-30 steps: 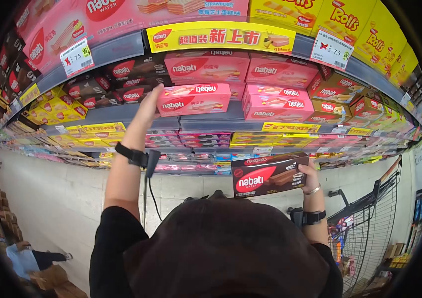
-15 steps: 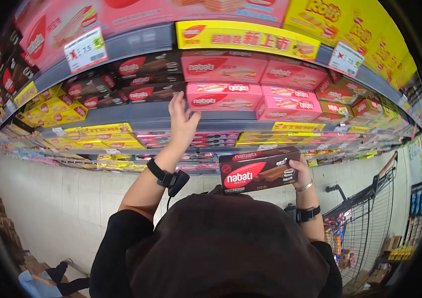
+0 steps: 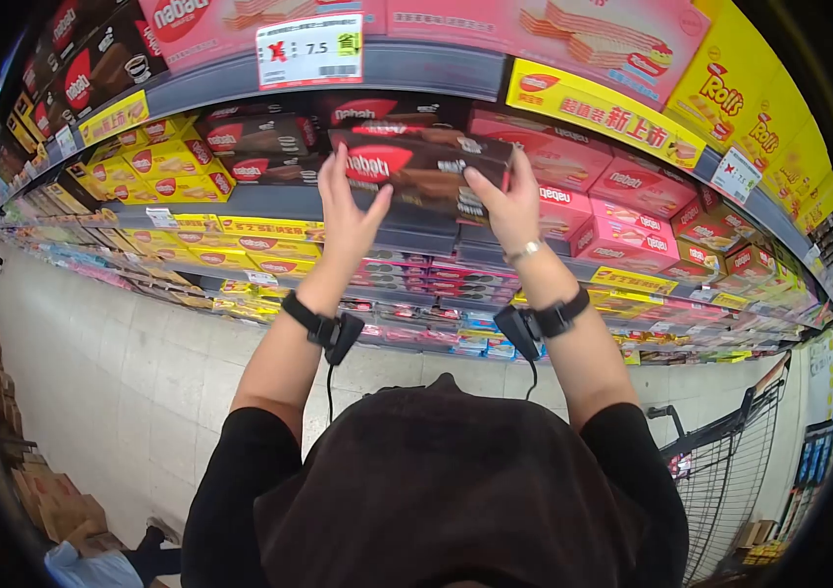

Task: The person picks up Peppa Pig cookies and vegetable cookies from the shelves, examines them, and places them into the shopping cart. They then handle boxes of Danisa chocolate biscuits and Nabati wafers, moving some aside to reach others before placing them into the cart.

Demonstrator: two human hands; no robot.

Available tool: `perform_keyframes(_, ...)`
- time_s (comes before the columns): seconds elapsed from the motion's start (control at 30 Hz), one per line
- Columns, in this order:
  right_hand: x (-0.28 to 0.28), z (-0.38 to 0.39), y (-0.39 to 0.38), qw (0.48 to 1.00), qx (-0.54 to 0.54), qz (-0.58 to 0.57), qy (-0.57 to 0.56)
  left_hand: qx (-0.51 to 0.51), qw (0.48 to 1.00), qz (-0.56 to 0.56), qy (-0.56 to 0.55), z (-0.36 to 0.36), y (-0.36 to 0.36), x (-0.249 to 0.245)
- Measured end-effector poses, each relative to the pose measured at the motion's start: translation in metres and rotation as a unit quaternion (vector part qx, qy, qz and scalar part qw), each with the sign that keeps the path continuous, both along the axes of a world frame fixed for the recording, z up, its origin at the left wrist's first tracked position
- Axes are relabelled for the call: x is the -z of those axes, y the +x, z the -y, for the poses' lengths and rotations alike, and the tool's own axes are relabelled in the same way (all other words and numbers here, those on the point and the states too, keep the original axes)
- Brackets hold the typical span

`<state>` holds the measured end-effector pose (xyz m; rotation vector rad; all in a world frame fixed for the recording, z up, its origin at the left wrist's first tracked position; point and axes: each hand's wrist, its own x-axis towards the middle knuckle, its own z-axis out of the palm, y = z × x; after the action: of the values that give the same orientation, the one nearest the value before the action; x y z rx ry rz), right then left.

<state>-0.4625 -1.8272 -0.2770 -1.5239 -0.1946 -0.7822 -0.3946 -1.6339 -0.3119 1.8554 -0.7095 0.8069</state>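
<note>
A dark brown Nabati wafer box (image 3: 421, 169) is raised in front of the middle shelf, gripped at both ends. My left hand (image 3: 348, 211) clasps its left end and my right hand (image 3: 506, 201) clasps its right end. Behind the box lie more brown Nabati boxes (image 3: 259, 147) on the left and pink Nabati boxes (image 3: 622, 196) on the right. Each wrist carries a black band with a small device.
The shelf edge above has a price tag (image 3: 310, 49) reading 7.5 and a yellow banner (image 3: 603, 108). Yellow boxes (image 3: 166, 162) fill the shelf to the left. A shopping cart (image 3: 730, 461) stands at lower right. Cardboard cartons (image 3: 44, 500) and another person are at lower left.
My right hand has lifted the brown box from chest height up to the shelf. My left hand has come off the pink boxes and taken the box's left end. The view has shifted left.
</note>
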Motion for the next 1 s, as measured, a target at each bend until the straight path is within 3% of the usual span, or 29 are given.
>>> perform_keyframes(0.03, -0.007, -0.006, 0.01, 0.99, 0.106, 0.014, -0.094, -0.022, 1.0, 0.011, 0.014, -0.005, 0.013, -0.003)
perform_keyframes(0.07, -0.004, -0.009, 0.027, 0.983, 0.138, 0.022, -0.123, -0.043, 0.998, 0.021, 0.029, -0.009, 0.025, -0.006)
perform_keyframes(0.13, -0.003, -0.008, 0.05, 0.874, 0.347, 0.066, -0.334, -0.065, 0.995, 0.062, 0.046, -0.015, 0.045, -0.012)
perform_keyframes(0.23, -0.003, -0.017, 0.063, 0.846, 0.386, 0.026, -0.367, -0.11, 0.986, 0.11, 0.065, -0.019, 0.062, -0.018)
perform_keyframes(0.33, -0.01, -0.036, 0.057, 0.841, 0.37, -0.11, -0.38, -0.186, 0.971, 0.109, 0.106, -0.018, 0.061, -0.017)
perform_keyframes(0.43, -0.004, -0.045, 0.062, 0.847, 0.349, -0.111, -0.385, -0.184, 0.962, 0.084, 0.184, -0.019, 0.054, -0.013)
perform_keyframes(0.53, 0.013, -0.044, 0.069, 0.851, 0.337, -0.07, -0.397, -0.287, 0.93, 0.162, 0.163, -0.026, 0.054, -0.008)
perform_keyframes(0.67, 0.021, -0.046, 0.066, 0.851, 0.333, -0.012, -0.406, -0.186, 0.98, 0.0, 0.065, -0.026, 0.074, 0.012)
perform_keyframes(0.87, 0.027, -0.047, 0.071, 0.855, 0.322, 0.033, -0.407, -0.234, 0.953, -0.005, 0.194, -0.014, 0.083, 0.019)
perform_keyframes(0.97, 0.02, -0.056, 0.062, 0.863, 0.299, 0.02, -0.406, -0.331, 0.897, 0.072, 0.285, -0.009, 0.072, 0.007)
perform_keyframes(1.0, 0.019, -0.058, 0.061, 0.877, 0.294, 0.037, -0.379, -0.282, 0.892, 0.047, 0.349, -0.018, 0.086, 0.013)
